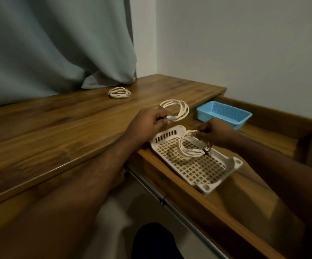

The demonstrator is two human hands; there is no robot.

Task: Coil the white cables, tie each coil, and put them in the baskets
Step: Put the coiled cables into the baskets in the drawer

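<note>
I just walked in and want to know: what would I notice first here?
Probably the two hands over the open drawer: the right hand lowers a tied cable coil into the white basket, and the left hand grips another coil on the wooden desk. A bright blue basket sits farther back.

Desk (58, 131): brown wood grain, darker streaks. White basket (198, 165) under the hands: square-grid perforations, slotted wall. Blue basket (224, 114) beyond right hand (215, 134): fine mesh pattern. Cable coils: off-white; coil in right hand (190, 146) has a black tie (205, 152). Curtain (58, 43) pale grey-green, wall (244, 43) white.
</note>
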